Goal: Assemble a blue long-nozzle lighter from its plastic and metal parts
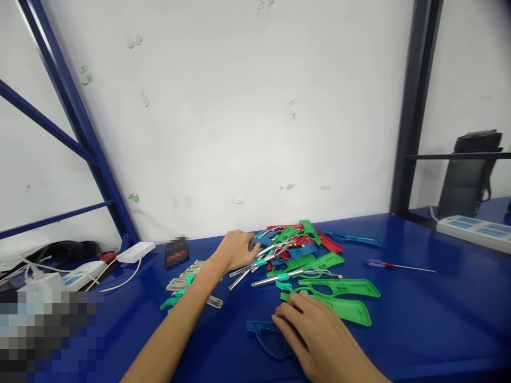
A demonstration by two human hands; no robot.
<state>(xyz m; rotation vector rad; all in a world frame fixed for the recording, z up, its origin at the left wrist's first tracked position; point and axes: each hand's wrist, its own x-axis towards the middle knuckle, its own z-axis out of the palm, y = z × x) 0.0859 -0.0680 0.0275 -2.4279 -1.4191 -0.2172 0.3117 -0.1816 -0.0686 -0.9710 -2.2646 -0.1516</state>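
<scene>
My left hand [236,250] reaches over the left side of a pile of parts. Its thumb and fingers are bent and apart, with nothing seen between them. Just below it lie silver metal tubes [239,279] with teal collars and white wires. Over a blue plastic casing half [265,343] with a loop-shaped guard, my right hand [315,330] is closed, its fingers bent on the casing. The hand hides the casing's handle end. Beyond that hand are green casing halves [347,309], and a small teal trigger piece [283,285] lies beside them.
Red casing halves [330,243] and a blue one [355,239] lie farther back. A screwdriver [399,266] rests to the right. Clear plastic pieces [186,276] and teal parts [171,302] are left of my left forearm. Power strips [475,229] and cables flank the blue table.
</scene>
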